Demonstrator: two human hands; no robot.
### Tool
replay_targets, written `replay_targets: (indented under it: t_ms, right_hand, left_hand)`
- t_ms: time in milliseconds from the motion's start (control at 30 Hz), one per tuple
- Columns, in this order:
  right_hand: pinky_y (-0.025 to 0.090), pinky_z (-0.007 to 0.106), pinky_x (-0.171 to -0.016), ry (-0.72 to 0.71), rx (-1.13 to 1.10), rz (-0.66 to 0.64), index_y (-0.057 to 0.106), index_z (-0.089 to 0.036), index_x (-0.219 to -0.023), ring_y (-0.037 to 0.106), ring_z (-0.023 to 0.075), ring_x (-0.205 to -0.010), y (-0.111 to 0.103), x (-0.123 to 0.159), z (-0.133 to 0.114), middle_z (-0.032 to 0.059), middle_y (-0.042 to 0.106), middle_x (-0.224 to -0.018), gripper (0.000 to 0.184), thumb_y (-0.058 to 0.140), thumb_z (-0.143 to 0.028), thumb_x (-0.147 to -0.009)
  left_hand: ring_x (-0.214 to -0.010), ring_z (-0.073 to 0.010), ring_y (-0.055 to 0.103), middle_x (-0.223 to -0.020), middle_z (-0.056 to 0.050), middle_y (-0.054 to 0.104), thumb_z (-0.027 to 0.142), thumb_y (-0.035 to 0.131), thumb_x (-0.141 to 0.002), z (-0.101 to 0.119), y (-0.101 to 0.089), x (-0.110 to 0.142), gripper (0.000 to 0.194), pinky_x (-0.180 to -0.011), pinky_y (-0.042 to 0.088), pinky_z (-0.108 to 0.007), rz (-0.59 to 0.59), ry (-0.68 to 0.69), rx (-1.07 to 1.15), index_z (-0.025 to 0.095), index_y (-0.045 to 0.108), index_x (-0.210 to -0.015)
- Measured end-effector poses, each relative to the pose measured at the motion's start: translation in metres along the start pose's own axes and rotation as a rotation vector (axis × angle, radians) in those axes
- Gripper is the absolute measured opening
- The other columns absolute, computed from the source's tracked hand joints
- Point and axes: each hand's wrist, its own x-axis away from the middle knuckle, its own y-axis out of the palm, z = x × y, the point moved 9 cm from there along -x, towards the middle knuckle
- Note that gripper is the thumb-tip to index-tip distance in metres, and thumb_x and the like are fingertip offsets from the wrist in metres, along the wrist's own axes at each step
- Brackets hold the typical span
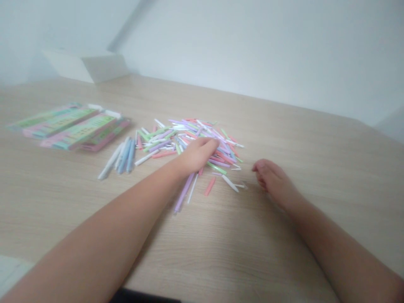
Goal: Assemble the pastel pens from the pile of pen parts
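Observation:
A loose heap of pen parts (159, 141), slim tubes and sticks in purple, green, coral and white, lies mid-table. Over its right side reaches my left hand (199, 153), closed, with its fingertips hidden among the pieces; what they grip cannot be made out. To the right of the heap, my right hand (272, 179) stays near the tabletop with fingers curled in, and I cannot see whether anything is inside. Between the hands lie a white pen barrel (230, 183) and a short coral tube (209, 186). A long purple tube (184, 192) sticks out under my left wrist.
Left of the heap, several white and pale blue pens (126, 154) lie side by side. Beyond them are several flat pink and green packages (80, 131). A white box-like object (105, 67) stands at the back left of the wooden table (303, 139), before a white wall.

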Motion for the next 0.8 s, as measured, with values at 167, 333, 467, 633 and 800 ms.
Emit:
replay_targets:
  t_ms: [167,333,467,633,800]
  right_hand:
    - [0.034,0.029,-0.053,-0.078,0.285,-0.053,0.068,-0.024,-0.090,0.046,0.0148,-0.056,0.006,0.002,-0.014,-0.0036,0.053,-0.063,0.022,0.063,-0.045,-0.089]
    - [0.031,0.028,-0.050,-0.111,0.349,-0.235,0.072,-0.026,-0.096,0.043,0.0138,-0.053,0.023,0.008,-0.009,-0.0054,0.047,-0.058,0.025,0.064,-0.048,-0.089]
    - [0.031,0.028,-0.050,-0.127,0.383,-0.305,0.075,-0.028,-0.100,0.049,0.0151,-0.052,0.029,0.013,-0.009,-0.0039,0.055,-0.059,0.025,0.067,-0.049,-0.088]
    - [0.038,0.030,-0.056,-0.142,0.495,-0.338,0.073,-0.028,-0.098,0.061,0.0184,-0.062,0.035,0.015,-0.010,-0.0001,0.068,-0.072,0.025,0.059,-0.049,-0.094]
    - [0.033,0.030,-0.052,-0.133,0.512,-0.274,0.068,-0.027,-0.105,0.051,0.0160,-0.055,0.028,0.012,-0.011,-0.0044,0.056,-0.061,0.026,0.059,-0.048,-0.093]
  left_hand:
    - [-0.060,-0.0179,0.053,-0.055,0.001,0.050,0.048,0.041,-0.093,-0.004,0.001,-0.001,0.040,-0.058,0.037,-0.030,0.004,-0.010,-0.025,0.020,0.055,-0.068]
    - [-0.066,-0.0187,0.054,-0.062,-0.001,0.055,0.049,0.038,-0.096,-0.009,0.002,-0.003,0.044,-0.060,0.037,-0.030,0.001,0.001,-0.055,0.019,0.058,-0.070]
    - [-0.070,-0.0186,0.055,-0.067,-0.001,0.058,0.053,0.036,-0.098,-0.006,0.006,-0.002,0.049,-0.063,0.038,-0.030,-0.021,0.053,-0.090,0.019,0.060,-0.073]
    - [-0.081,-0.0200,0.060,-0.080,-0.003,0.066,0.053,0.032,-0.101,0.011,0.014,0.005,0.053,-0.074,0.041,-0.032,-0.113,0.180,-0.188,0.018,0.065,-0.079]
    - [-0.089,-0.0229,0.066,-0.091,-0.005,0.073,0.064,0.055,-0.091,0.023,0.041,0.020,0.048,-0.080,0.046,-0.031,-0.329,0.319,-0.394,0.021,0.071,-0.102]
